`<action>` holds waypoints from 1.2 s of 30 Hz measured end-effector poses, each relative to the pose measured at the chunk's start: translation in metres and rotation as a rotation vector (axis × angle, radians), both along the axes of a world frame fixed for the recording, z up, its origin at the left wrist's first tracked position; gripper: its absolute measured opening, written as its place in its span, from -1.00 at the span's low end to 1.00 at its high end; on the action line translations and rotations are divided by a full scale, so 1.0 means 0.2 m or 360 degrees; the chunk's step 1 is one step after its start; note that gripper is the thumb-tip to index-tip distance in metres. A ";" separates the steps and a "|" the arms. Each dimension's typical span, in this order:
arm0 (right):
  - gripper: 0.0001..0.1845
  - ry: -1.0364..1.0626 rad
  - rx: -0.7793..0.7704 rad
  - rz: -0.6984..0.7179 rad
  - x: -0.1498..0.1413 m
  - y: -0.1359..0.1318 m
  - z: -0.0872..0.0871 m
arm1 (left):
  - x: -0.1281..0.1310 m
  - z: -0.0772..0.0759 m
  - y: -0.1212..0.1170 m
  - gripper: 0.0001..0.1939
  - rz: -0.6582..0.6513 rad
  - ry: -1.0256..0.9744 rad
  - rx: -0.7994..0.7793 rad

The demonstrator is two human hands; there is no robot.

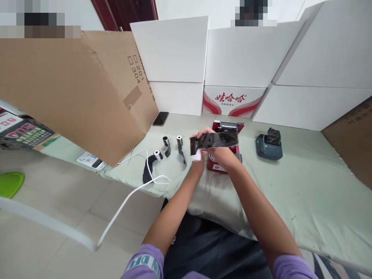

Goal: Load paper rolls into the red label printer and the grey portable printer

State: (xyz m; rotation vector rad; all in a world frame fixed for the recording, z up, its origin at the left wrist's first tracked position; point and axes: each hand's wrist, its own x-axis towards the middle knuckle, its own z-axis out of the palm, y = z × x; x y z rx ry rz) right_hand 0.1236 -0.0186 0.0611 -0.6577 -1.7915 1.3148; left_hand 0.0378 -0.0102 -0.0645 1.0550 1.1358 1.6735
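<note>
A roll of black ribbon with a white core end is held above the table, its loose strip stretching to the right. My left hand is closed round the roll, with fingertips showing over its top edge. Close beside it, my right hand reaches under the strip and grips the ribbon; the strip hides most of its fingers. Just behind and below my hands stands a small red machine, its lid raised, with a grey roller at the top. My hands cover much of its inside.
Several more small rolls with black tails lie to the left, near a white cable. A phone lies farther back. At the right is a dark blue device. Cardboard and white boxes wall the table.
</note>
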 end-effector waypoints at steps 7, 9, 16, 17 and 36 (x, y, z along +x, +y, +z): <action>-0.65 0.0360 -0.0428 -0.0154 0.18 -0.02 0.05 | -0.07 0.06 -0.05 -0.73 0.0205 0.0004 0.0091; -0.59 0.0432 -0.0559 -0.0085 0.18 -0.04 0.03 | -0.06 0.06 -0.05 -0.74 0.0161 0.0024 0.0070; -0.60 -0.0010 0.0032 -0.0599 0.33 0.09 -0.01 | -0.05 0.05 -0.05 -0.73 0.0100 0.0110 0.0035; -0.63 -0.0176 0.0206 -0.0662 0.36 0.13 0.00 | -0.05 0.05 -0.05 -0.73 0.0094 0.0107 0.0027; -0.61 -0.1721 0.0846 -0.0426 0.39 0.27 -0.07 | -0.03 0.03 -0.04 -0.74 -0.0071 0.0169 0.0023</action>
